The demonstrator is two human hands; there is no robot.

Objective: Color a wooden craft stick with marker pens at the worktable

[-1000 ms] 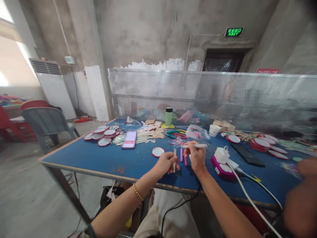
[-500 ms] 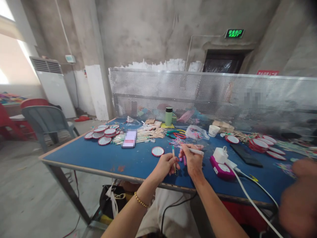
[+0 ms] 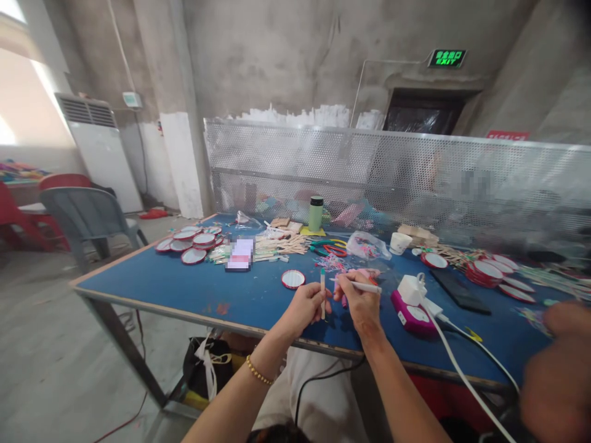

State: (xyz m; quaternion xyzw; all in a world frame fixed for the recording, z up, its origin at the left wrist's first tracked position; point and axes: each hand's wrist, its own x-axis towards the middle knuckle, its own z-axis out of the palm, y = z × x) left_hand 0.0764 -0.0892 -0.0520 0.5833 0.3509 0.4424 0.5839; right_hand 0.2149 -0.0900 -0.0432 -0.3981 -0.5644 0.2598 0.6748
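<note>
My left hand (image 3: 306, 307) is closed on a thin wooden stick (image 3: 322, 283) with a green tip, held upright over the front of the table. In my right hand (image 3: 361, 306) is a slim white pen-like tool (image 3: 362, 285), its pointed end toward the stick but apart from it. Beyond my left hand lies a round red-rimmed lid (image 3: 293, 279) with a pale inside. Small pink and purple pieces (image 3: 344, 301) lie partly hidden beside my right hand. Past both hands sits a tangle of pink and blue strands (image 3: 331, 263).
On the blue table (image 3: 175, 294) are a phone (image 3: 240, 254), stacked lids (image 3: 194, 243), wooden sticks (image 3: 289, 244), pliers (image 3: 330, 248) and a green bottle (image 3: 316, 215). A purple power strip (image 3: 413, 315) with white cables stands right. Another person's blurred hand (image 3: 561, 369) shows at far right.
The stick in my left hand now stands more upright, and the loop under it no longer shows clearly. My right hand keeps its grip on the white tool. The view has shifted slightly.
</note>
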